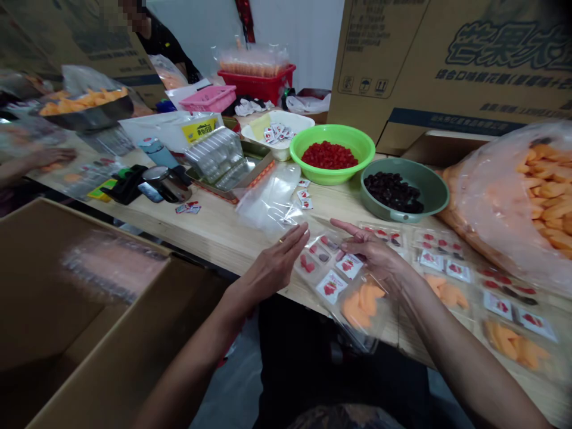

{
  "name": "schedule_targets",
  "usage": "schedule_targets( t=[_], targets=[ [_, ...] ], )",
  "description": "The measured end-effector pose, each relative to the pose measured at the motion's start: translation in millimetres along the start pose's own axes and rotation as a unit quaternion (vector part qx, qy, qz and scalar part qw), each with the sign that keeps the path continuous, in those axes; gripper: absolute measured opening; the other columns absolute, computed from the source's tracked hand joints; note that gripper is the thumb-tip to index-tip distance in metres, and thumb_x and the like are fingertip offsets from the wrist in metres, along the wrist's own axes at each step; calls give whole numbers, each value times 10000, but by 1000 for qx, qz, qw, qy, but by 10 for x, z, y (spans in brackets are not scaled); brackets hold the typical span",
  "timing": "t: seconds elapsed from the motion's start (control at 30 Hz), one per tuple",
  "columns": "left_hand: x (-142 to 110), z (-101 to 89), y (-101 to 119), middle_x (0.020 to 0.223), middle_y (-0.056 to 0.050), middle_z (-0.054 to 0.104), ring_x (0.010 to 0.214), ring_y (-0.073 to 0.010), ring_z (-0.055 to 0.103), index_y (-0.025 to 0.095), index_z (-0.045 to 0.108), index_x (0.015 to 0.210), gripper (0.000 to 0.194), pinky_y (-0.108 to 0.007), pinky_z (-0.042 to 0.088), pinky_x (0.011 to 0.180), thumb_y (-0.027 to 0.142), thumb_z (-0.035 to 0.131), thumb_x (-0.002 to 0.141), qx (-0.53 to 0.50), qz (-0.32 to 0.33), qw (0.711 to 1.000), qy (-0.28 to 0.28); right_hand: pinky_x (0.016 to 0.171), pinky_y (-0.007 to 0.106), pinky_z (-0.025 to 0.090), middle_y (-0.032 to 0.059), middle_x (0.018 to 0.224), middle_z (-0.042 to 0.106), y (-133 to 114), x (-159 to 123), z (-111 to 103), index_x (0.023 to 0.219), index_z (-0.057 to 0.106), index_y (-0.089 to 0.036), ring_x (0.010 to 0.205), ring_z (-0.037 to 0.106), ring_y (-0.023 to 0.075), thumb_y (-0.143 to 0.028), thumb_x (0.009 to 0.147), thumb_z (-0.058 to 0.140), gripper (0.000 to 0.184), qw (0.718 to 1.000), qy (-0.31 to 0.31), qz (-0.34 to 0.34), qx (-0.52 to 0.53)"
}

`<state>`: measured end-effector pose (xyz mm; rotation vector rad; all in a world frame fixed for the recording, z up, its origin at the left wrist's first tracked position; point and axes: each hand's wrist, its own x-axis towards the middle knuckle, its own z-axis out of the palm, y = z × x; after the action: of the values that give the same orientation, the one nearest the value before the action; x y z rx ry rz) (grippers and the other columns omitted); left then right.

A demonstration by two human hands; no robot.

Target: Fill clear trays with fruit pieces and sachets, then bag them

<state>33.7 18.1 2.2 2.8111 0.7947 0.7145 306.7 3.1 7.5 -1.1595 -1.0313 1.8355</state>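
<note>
A clear plastic compartment tray (pixel 318 280) lies tilted at the table's front edge, its lower end hanging over. It holds red and dark pieces, two white sachets with a red print (pixel 331 286), and orange wedge-shaped pieces (pixel 364 304). My left hand (pixel 279 262) is at the tray's left side, fingers stretched out and together, holding nothing. At the upper right of the tray, my right hand (pixel 373 253) grips its edge, index finger pointing outward; the other fingers are partly hidden. Just beyond my hands lie clear plastic bags (pixel 272 199).
Filled trays (pixel 447 262) stand right, by a big bag of orange pieces (pixel 549 196). Behind are a green bowl (pixel 369 143) of red pieces and a grey-green bowl (pixel 435 193) of dark ones. An open carton (pixel 89 369) stands left, near a tape dispenser (pixel 127 185). Another person's hand (pixel 51 158) works far left.
</note>
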Motion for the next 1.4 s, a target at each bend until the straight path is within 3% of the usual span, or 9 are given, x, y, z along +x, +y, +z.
schedule_targets(
  t=[0.2, 0.4, 0.57, 0.63, 0.83, 0.97, 1.13, 1.27, 1.4],
  targets=[
    [-93, 78, -23, 1638, -159, 226, 1521, -272, 201, 185, 94, 1600, 982, -476, 382, 1199, -96, 395, 708, -39, -6, 999, -36, 497, 222, 346, 39, 730, 727, 65, 53, 1, 1500, 461, -203, 549, 566, 135, -252, 768, 740, 784, 1000, -18, 7, -19],
    [94, -24, -265, 1610, -179, 294, 1483, -243, 323, 158, 211, 1572, 857, -413, 425, 1161, -76, 383, 766, 18, -138, 990, 9, 550, 231, 386, 13, 721, 713, -35, -90, -168, 1548, 378, -237, 592, 612, 138, -239, 821, 709, 798, 998, -51, -8, -35],
    [478, -95, -263, 1620, -177, 271, 1485, -247, 317, 127, 241, 1547, 834, -409, 455, 1125, -74, 392, 752, 16, -95, 995, -34, 711, 278, 474, -4, 747, 722, -229, -110, -6, 1601, 224, -250, 745, 696, 183, -251, 864, 680, 867, 974, -201, 2, -104],
    [583, -111, -205, 1627, -164, 261, 1476, -241, 334, 144, 216, 1554, 845, -394, 470, 1105, -79, 384, 757, 15, -54, 996, -70, 669, 264, 485, -5, 762, 730, -270, -42, 73, 1614, 138, -224, 709, 689, 173, -241, 848, 680, 939, 966, -233, 17, -107],
    [656, -267, -156, 1642, -144, 230, 1472, -241, 341, 158, 184, 1565, 848, -332, 484, 1072, -77, 402, 779, 92, 8, 980, -177, 467, 227, 423, -7, 738, 725, -215, 147, 99, 1605, -75, -173, 508, 602, 152, -215, 776, 689, 1127, 979, -164, 58, -104],
    [670, -306, -150, 1615, -178, 281, 1453, -280, 370, 106, 265, 1530, 741, -348, 537, 1004, -65, 377, 818, 147, -25, 964, -218, 454, 230, 375, -33, 654, 649, -187, 125, 156, 1608, 71, -122, 502, 546, 141, -185, 764, 700, 1054, 985, -44, 38, -163],
    [664, -244, -194, 1579, -208, 343, 1393, -305, 460, 73, 325, 1496, 710, -377, 561, 985, -67, 405, 804, 173, -143, 955, -192, 567, 260, 447, 10, 728, 679, -244, 39, 190, 1448, 449, -130, 651, 620, 175, -210, 753, 723, 752, 983, -35, 36, -179],
    [562, -187, -287, 1571, -197, 366, 1338, -302, 526, 86, 356, 1491, 743, -407, 534, 1040, -68, 439, 768, 119, -208, 959, -152, 611, 265, 465, 27, 749, 716, -228, -43, 119, 1513, 359, -145, 669, 647, 180, -234, 758, 725, 843, 994, -61, 27, -91],
    [451, -106, -270, 1583, -181, 352, 1402, -270, 457, 114, 345, 1506, 749, -405, 508, 1076, -62, 406, 781, 54, -172, 978, -102, 523, 235, 397, 33, 773, 734, -141, -69, 88, 1588, 208, -196, 588, 602, 154, -244, 784, 709, 949, 997, -76, 15, -17]
  ],
)
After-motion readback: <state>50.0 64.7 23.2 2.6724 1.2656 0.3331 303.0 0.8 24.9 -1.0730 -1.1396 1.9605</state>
